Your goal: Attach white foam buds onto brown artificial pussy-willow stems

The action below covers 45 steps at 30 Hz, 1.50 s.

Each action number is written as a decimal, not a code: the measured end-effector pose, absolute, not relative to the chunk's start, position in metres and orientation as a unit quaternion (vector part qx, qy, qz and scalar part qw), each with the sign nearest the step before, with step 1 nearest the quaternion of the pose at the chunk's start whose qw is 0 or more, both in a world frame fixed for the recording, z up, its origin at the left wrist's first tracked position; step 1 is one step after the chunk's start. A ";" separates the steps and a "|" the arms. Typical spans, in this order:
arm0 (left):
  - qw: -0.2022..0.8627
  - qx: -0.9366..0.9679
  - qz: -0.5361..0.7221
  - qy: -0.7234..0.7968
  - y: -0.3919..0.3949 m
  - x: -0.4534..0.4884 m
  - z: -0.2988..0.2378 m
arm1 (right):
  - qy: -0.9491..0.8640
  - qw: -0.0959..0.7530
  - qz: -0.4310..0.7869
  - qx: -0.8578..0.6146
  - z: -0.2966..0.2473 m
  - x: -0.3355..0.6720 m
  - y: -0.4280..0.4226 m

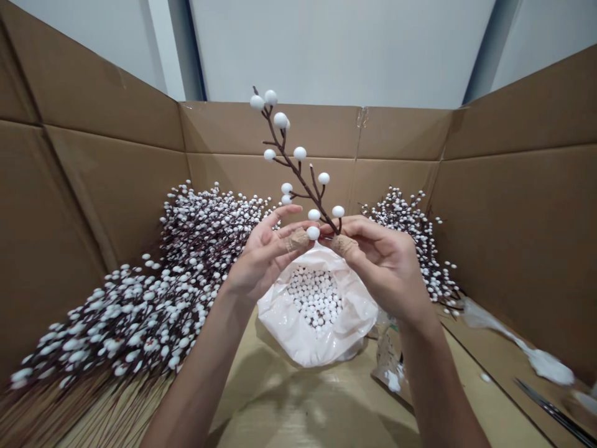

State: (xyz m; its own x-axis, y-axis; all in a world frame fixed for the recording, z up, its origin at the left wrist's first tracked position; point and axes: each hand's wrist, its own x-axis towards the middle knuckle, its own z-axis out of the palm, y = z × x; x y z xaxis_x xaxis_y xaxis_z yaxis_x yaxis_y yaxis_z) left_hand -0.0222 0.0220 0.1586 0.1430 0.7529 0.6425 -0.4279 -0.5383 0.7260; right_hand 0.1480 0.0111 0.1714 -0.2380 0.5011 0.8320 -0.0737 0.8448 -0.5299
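Cardboard walls [522,236] are standing on the left, back and right of a tan tabletop [298,410]. Along the left wall a broad heap of white-berried stems [140,311] is lying, its bare stalks trailing toward the near left corner; a smaller heap [405,218] is sitting at the back right. Between them, below the hands, a white plastic bag [305,354] is gaping upward, holding many white balls [317,298].

Above the bag, a dark brown berry branch [304,179] is slanting through the air, its long axis running from lower right to upper left and its tip pointing up and leftward. White berries are sitting on many of its side twigs, while a few twigs are ending bare. Most of the branch is rising above the grip, only its lower end meeting the fingers.

The right hand [387,255] is pinching that lower end between thumb and forefinger. The left hand [261,258], its upper fingers spread, is pinching a single white ball [313,233] at the thumb tip, just beside the stem; whether a twig is entering this ball, one cannot tell. Tan tape [296,239] is wrapping both thumbs.
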 end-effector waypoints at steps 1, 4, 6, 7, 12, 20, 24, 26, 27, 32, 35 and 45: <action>0.471 0.592 0.641 0.128 0.022 -0.022 0.159 | -0.750 0.603 0.232 -0.144 0.171 0.148 0.012; 0.493 0.574 0.644 0.116 0.020 -0.021 0.160 | -0.751 0.605 0.220 -0.146 0.170 0.148 0.013; 0.505 0.564 0.645 0.110 0.019 -0.020 0.160 | -0.753 0.605 0.216 -0.145 0.169 0.148 0.014; 0.509 0.561 0.645 0.107 0.019 -0.020 0.160 | -0.754 0.605 0.213 -0.144 0.169 0.148 0.014; 0.519 0.560 0.639 0.094 0.018 -0.018 0.161 | -0.754 0.609 0.197 -0.147 0.168 0.148 0.014; 0.505 0.576 0.631 0.121 0.017 -0.020 0.162 | -0.770 0.595 0.174 -0.152 0.170 0.150 0.014; 0.489 0.584 0.629 0.157 0.010 -0.022 0.166 | -0.782 0.584 0.160 -0.150 0.170 0.150 0.012; 0.483 0.584 0.631 0.167 0.007 -0.022 0.168 | -0.785 0.582 0.155 -0.146 0.170 0.150 0.011; 0.481 0.585 0.631 0.168 0.006 -0.022 0.169 | -0.786 0.581 0.153 -0.144 0.170 0.150 0.011; 0.451 0.599 0.635 0.187 0.003 -0.023 0.169 | -0.790 0.580 0.141 -0.143 0.169 0.149 0.013; 0.432 0.606 0.637 0.200 0.003 -0.024 0.169 | -0.794 0.577 0.133 -0.140 0.169 0.148 0.014; 0.402 0.608 0.648 0.223 0.003 -0.022 0.169 | -0.794 0.576 0.117 -0.154 0.170 0.147 0.015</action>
